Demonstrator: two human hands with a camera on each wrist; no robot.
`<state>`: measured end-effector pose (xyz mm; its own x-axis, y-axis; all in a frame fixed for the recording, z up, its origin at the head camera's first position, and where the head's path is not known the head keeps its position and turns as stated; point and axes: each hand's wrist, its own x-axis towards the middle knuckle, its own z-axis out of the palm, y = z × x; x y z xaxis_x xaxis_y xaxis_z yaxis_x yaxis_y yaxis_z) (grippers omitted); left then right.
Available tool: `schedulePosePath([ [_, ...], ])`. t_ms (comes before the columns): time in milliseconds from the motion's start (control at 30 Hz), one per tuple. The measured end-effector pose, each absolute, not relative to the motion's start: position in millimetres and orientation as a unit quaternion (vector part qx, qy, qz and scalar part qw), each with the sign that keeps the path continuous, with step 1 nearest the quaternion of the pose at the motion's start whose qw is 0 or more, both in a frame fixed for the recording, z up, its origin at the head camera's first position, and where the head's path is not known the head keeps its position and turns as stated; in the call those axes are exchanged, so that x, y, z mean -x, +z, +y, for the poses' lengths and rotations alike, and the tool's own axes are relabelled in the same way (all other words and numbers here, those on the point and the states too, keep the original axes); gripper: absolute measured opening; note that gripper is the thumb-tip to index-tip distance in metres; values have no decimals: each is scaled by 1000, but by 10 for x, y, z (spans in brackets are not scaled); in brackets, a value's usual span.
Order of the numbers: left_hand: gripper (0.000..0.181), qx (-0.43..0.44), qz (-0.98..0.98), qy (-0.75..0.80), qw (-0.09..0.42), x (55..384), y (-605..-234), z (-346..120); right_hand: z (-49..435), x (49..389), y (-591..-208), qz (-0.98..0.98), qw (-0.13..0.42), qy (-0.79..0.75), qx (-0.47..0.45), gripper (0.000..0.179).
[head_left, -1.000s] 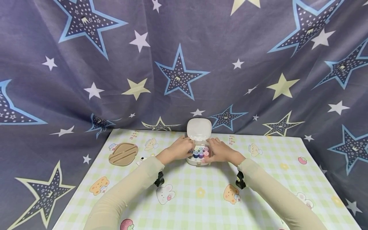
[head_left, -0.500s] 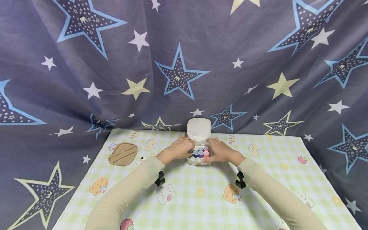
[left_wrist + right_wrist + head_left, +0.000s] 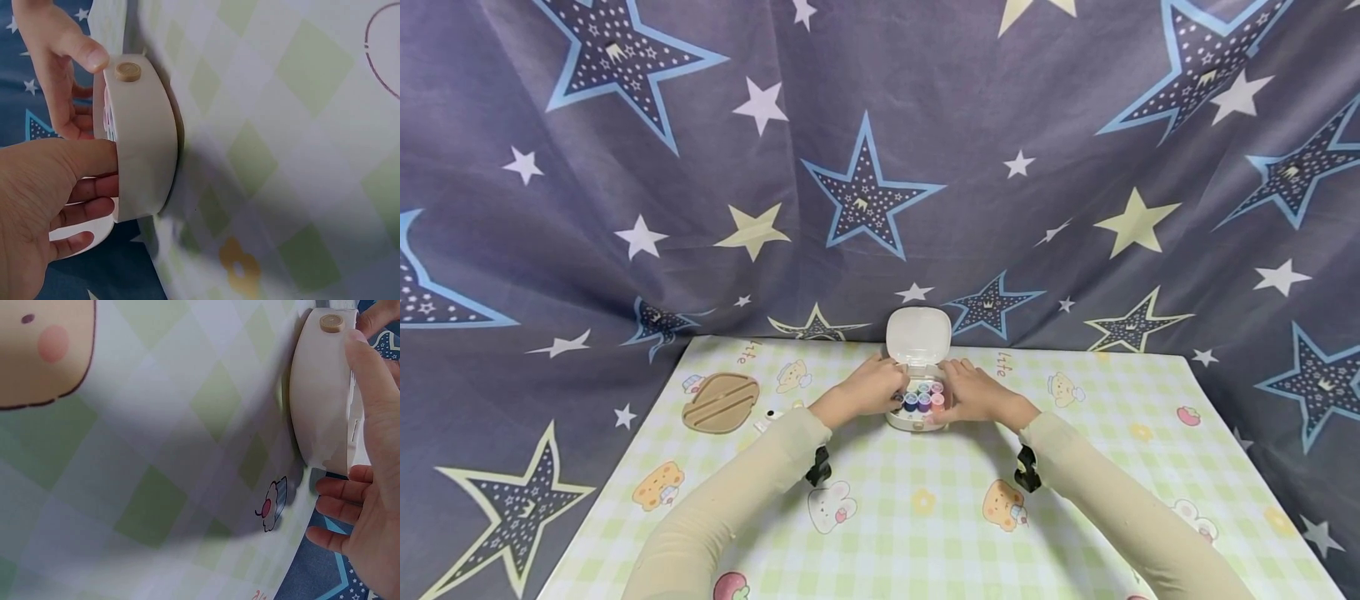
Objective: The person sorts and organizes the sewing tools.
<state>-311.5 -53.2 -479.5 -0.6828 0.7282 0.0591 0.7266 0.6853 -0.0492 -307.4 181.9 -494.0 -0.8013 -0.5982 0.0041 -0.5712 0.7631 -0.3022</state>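
Both the left hand (image 3: 872, 386) and the right hand (image 3: 977, 396) are at the white box (image 3: 147, 137), which sits close to the far edge of the desk (image 3: 917, 550), near that edge's middle. Its lid (image 3: 918, 335) stands raised, leaning back towards the starry curtain (image 3: 715, 158), and coloured spools (image 3: 924, 403), or things shaped like them, stand inside the box. Hardly anything differs from a second ago: box, lid and hands lie where they did, so the work looks to be at a pause or down to finger movements too small to see. The right grip is partly closed around the box's side, its thumb (image 3: 372, 369) along the rim near the front and its fingers (image 3: 340, 509) bent by the back. The left grip is loosely curled, one digit reaching over the rim; whether it pinches a spool I cannot tell. Only the head view shows the spools properly, along with a brown tray (image 3: 721, 403) near the far left corner of the desk. The left wrist view adds curled fingers that the head view hides, and both wrist views show the gold button (image 3: 127, 72) on the box's front more plainly.
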Motion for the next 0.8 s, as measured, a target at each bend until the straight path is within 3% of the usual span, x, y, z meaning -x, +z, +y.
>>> schedulePosePath([
  [800, 18, 386, -922, 22, 23, 3114, -4762, -524, 1832, 3068, -4943, 934, 38, -159, 317, 104],
])
